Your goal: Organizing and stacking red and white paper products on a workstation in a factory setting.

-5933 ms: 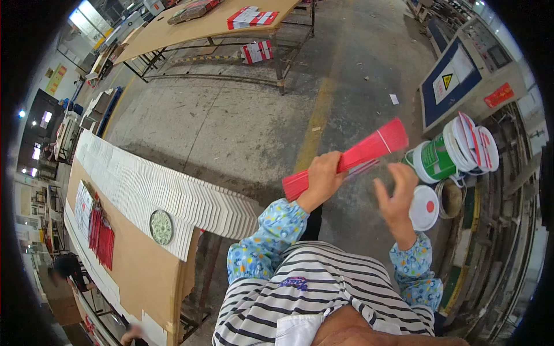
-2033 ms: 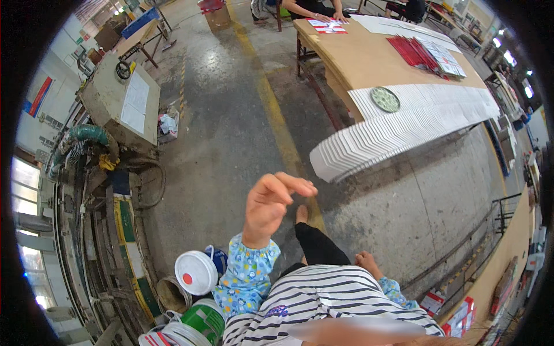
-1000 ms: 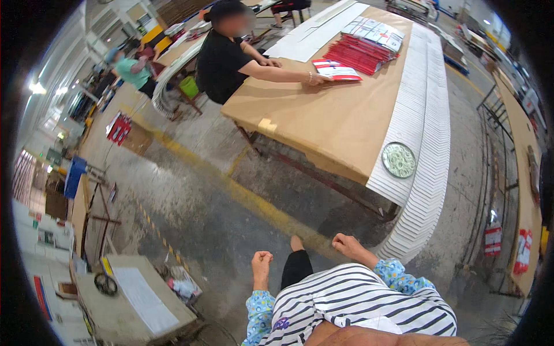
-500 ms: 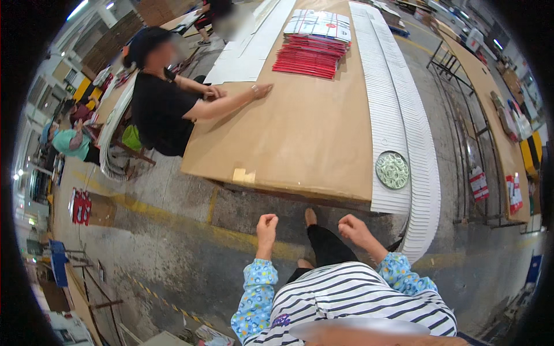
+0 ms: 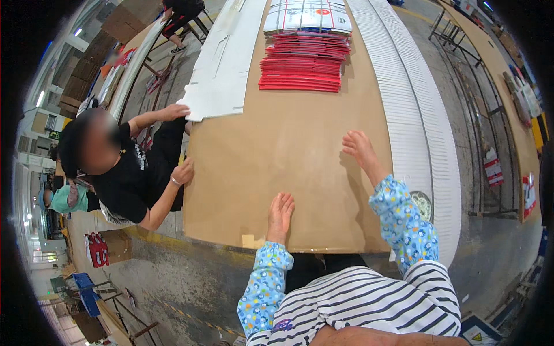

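Note:
Over the near part of a brown board-topped table [image 5: 300,173], my left hand [image 5: 280,212] is held out with its fingers straight and nothing in it. Farther forward and to the right, my right hand [image 5: 360,148] reaches over the table, empty, fingers stretched toward the left. Whether either hand touches the surface I cannot tell. Beyond them lies a fanned stack of flat red packages [image 5: 301,63], with flat white printed packages [image 5: 308,16] at its far end.
A co-worker in black [image 5: 124,176] sits at the table's left edge, one hand on white cardboard sheets [image 5: 216,86]. Along the right side run overlapping white strips [image 5: 404,104], with a round dish of pale green rings [image 5: 422,205]. A long workbench [image 5: 490,63] stands farther right.
I have come closer to the table, and both my hands have moved forward over it and opened. The co-worker has leaned back, with one hand now on the white sheets.

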Available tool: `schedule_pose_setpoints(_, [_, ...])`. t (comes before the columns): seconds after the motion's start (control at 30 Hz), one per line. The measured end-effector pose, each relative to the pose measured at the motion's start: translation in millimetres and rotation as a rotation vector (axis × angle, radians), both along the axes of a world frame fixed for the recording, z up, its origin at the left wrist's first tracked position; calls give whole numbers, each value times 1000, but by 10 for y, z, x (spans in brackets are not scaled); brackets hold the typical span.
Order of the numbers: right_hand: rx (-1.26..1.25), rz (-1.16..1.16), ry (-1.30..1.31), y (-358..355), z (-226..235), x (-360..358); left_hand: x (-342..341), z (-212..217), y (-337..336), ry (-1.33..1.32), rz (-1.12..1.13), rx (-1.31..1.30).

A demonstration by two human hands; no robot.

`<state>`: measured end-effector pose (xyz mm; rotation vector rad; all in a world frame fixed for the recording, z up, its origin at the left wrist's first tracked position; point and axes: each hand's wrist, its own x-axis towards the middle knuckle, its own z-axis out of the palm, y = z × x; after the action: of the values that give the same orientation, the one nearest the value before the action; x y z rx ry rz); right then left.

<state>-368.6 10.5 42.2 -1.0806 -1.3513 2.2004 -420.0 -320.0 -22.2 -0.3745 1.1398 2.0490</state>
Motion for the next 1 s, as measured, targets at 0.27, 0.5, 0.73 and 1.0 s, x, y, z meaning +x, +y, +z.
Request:
schedule_pose_setpoints(0.27, [-289,-197,26,-954,-659,-446,-541,587,-670,-71,-110,-168])
schedule_pose_setpoints(0.5, [-126,-416,-262,-766,-696,-546,-680,480,74,-93,-115,-52])
schedule_pose_setpoints(0.73, [-197,-414,-195,-965,-150,-921,-1336,575,545,-112,5,21])
schedule_pose_setpoints(1.0, [469,-376,-328,-171,-207,-1101,-1644,789,1630,-180,133,44])
